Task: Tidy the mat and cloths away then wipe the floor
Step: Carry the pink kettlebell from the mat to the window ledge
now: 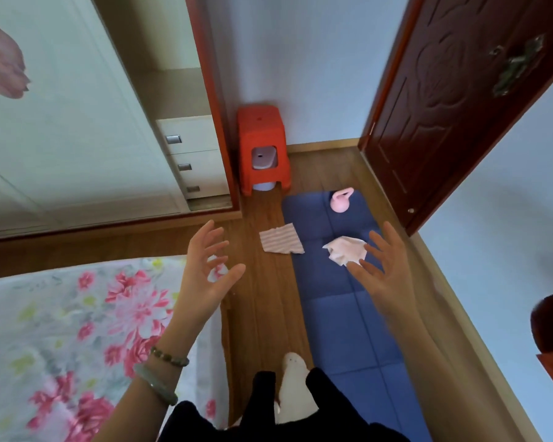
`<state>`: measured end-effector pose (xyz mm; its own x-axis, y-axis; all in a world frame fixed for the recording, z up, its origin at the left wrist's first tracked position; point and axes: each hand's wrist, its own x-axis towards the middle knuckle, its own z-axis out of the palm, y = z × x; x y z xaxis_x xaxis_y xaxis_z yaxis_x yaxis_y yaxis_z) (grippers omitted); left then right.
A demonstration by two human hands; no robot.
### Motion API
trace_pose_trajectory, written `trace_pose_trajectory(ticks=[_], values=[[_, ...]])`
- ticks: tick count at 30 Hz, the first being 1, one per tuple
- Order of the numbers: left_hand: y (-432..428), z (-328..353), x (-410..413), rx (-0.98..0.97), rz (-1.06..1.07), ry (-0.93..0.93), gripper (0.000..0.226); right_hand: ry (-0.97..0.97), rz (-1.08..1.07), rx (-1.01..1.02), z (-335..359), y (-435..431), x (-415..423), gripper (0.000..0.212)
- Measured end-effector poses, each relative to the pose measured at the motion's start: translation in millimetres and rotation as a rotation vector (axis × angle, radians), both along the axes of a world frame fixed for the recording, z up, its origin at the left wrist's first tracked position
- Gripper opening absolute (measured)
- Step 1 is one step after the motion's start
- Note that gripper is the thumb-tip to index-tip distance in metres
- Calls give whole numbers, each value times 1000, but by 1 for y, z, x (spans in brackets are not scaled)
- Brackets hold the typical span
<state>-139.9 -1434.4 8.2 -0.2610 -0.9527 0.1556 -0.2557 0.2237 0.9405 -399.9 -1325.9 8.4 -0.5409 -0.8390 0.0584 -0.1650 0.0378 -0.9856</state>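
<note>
Right hand (pixel 384 269): open, fingers spread, empty, nearer of the two.
Left hand (pixel 212 266): open, empty.
Crumpled cloth (pixel 346 251): on mat, at 10 o'clock from right hand.
Striped cloth (pixel 280 240): flat, at 2 o'clock from left hand, half on mat edge.
Mat (pixel 348 317): long axis 12-to-6, kettlebell (pixel 340 201) at far end.
Floor (pixel 262 314): wood, narrow strip between bed (pixel 77 330) and wall.

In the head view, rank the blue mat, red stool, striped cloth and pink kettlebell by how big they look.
1. Blue mat
2. Red stool
3. Striped cloth
4. Pink kettlebell

The stool sits farther from the camera than the cloth, yet looks bigger.
</note>
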Motion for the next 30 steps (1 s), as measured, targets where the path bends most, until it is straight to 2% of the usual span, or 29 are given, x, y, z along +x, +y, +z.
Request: trace_pose_trajectory(ticks=[8,16,25,30], values=[[-141,-13,-55,34,-30,25,78,-16,-1,-7,-19,-139,-55,80],[-287,-13,-144,62,-103,-13,79,-62,-89,40,-19,-270,-137,81],[-400,-20,-192,75,-161,-33,74,-115,-180,100,-27,-353,-176,83],[-462,-27,-207,93,-207,16,76,-101,-254,116,-36,-399,-182,82]])
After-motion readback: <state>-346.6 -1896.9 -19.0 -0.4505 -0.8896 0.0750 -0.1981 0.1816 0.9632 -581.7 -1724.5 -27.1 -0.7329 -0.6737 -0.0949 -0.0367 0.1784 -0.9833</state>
